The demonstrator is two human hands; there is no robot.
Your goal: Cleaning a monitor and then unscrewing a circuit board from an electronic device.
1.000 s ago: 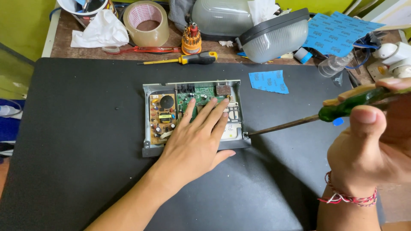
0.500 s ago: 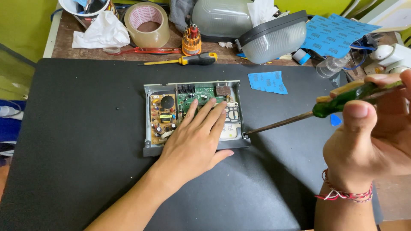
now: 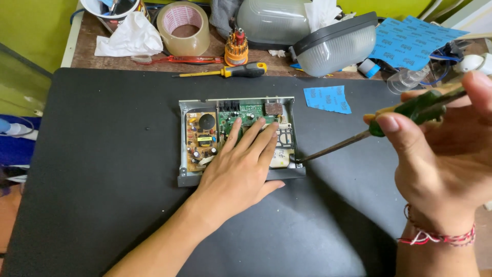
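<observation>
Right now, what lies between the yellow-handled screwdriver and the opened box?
In the head view, only bare black mat separates the yellow-handled screwdriver from the opened box.

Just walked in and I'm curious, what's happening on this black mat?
A person is working on an opened electronics box with circuit boards showing. The left hand lies flat on the boards, holding the box down. The right hand grips a green-handled screwdriver, its tip at the box's right front corner. A yellow screwdriver and tape roll sit behind.
</observation>
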